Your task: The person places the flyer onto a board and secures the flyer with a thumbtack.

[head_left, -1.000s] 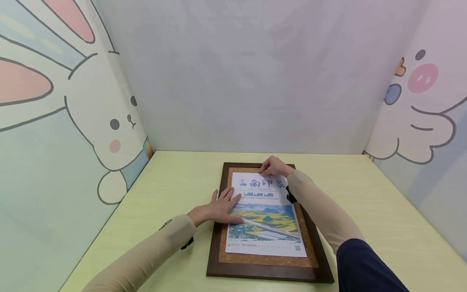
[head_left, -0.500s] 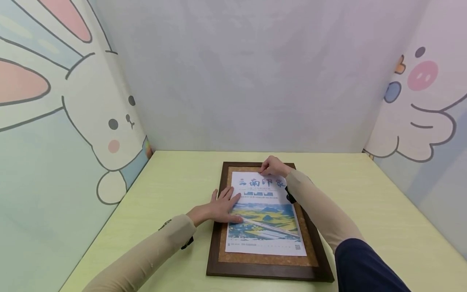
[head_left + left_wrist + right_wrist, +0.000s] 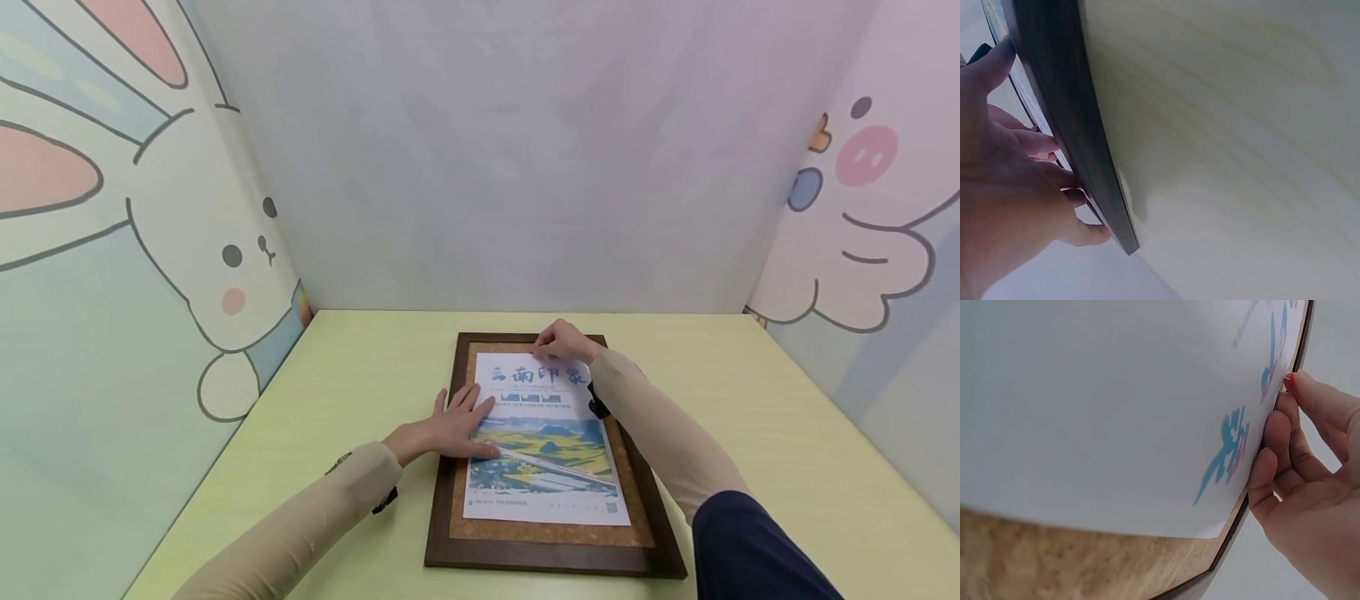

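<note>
A cork board (image 3: 547, 534) in a dark brown wooden frame (image 3: 555, 558) lies on the table, a printed paper poster (image 3: 551, 458) flat on it. My left hand (image 3: 450, 429) rests on the poster's left side with fingers spread, and some fingers reach over the frame. At the poster's top edge, my right hand (image 3: 562, 340) pinches a small red-headed push pin (image 3: 1289, 380) between thumb and forefinger. In the right wrist view its thin metal shaft shows beside the thumb tip, right at the paper's edge. The other fingers are bent along the frame side.
The pale yellow-green table (image 3: 360, 367) extends around the board. A grey-white wall (image 3: 525, 167) stands behind it, and side panels carry a cartoon rabbit (image 3: 217, 233) at left and another cartoon figure (image 3: 862, 242) at right.
The right hand stays at the poster's top edge with barely visible movement. The left hand, poster and board keep their places.
</note>
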`<state>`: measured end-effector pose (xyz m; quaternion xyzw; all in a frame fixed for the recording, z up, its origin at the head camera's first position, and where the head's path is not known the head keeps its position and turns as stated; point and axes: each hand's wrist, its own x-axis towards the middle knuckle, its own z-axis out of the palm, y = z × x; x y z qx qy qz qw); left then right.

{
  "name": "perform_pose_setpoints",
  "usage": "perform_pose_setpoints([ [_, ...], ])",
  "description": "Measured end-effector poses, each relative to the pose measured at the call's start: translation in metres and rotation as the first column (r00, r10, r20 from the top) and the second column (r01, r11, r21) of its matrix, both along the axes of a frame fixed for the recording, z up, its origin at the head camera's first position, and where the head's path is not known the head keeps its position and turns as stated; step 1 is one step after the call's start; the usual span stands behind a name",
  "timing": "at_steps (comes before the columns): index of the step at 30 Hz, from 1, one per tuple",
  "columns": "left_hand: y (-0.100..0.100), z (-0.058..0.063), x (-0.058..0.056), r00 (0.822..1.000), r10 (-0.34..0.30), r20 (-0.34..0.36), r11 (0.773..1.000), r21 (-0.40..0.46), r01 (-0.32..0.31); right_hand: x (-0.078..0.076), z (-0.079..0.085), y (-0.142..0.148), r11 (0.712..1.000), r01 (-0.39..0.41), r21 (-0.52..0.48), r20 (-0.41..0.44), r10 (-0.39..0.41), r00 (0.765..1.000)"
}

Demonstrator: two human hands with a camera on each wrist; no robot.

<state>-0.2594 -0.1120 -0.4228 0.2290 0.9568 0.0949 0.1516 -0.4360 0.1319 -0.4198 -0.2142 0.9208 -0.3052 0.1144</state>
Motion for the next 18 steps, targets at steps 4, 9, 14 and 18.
perform_pose_setpoints([
  [4, -0.0001, -0.0011, -0.001, 1.0, 0.001, -0.001, 1.0, 0.003, -0.001, -0.0001, -0.0006, -0.001, 1.0, 0.011, 0.002, 0.003, -0.011, 1.0],
  [9, 0.0, -0.0008, -0.0006, 1.0, 0.004, 0.005, 1.0, 0.009, -0.005, -0.0011, -0.0014, -0.0026, 0.999, 0.033, -0.002, 0.02, -0.033, 0.999],
  [14, -0.0004, -0.0008, -0.0013, 1.0, 0.005, 0.0, 1.0, 0.01, -0.005, -0.0008, 0.0014, -0.0028, 0.998, 0.055, -0.001, 0.02, -0.055, 0.998],
  [18, -0.0007, -0.0005, -0.0008, 1.0, 0.004, 0.002, 1.0, 0.017, -0.004, -0.0009, 0.0014, -0.003, 0.998, 0.068, 0.007, 0.02, -0.069, 0.997],
])
